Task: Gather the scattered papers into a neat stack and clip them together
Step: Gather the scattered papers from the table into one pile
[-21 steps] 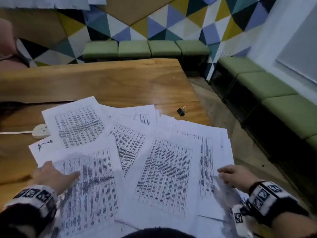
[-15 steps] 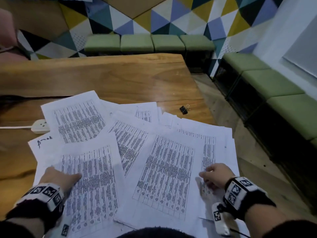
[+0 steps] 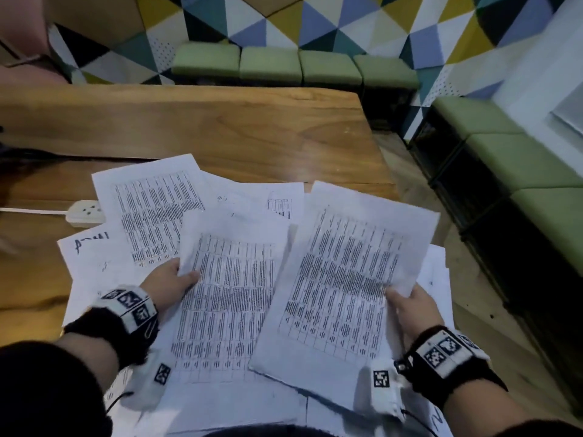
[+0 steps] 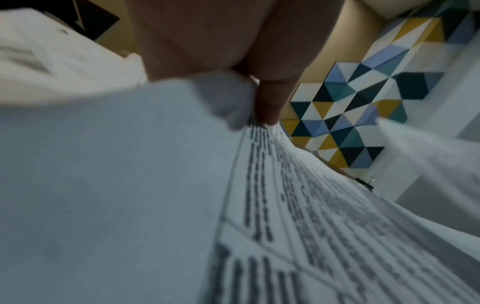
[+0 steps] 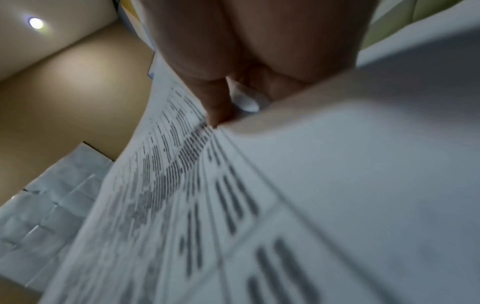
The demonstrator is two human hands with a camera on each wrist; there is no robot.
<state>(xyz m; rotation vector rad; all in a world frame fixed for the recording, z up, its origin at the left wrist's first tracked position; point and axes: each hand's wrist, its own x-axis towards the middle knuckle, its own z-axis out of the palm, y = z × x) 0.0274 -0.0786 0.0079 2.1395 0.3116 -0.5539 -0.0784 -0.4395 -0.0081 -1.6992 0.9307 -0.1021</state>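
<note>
Nearest the person, the left hand (image 3: 170, 283) pinches a printed sheet (image 3: 230, 298) at its left edge, thumb on top and fingers beneath, and the right hand (image 3: 411, 307) pinches a second sheet (image 3: 347, 279) at its right edge in the same way. Both sheets are lifted off the pile and tilt toward each other, their inner edges nearly meeting in the middle. The wrist views show each thumb pressed on the paper, which curls and bends away from the pinch. Paper like this is light, thin and floppy; held by one edge it sags and can crease or slide, so a grip near the middle of a long side, with fingers spread beneath, seems the safest hold. Beneath and beyond the hands, more papers (image 3: 151, 212) lie fanned across the wooden table (image 3: 220, 127), overlapping at odd angles, with one handwritten sheet (image 3: 85, 247) at the left. A white power strip (image 3: 85, 211) sits just left of the pile. The black clip (image 4: 365, 183) shows only in the left wrist view, small, beyond the lifted sheet. Farther off stand green benches (image 3: 268, 66) along a patterned wall (image 3: 315, 23).
</note>
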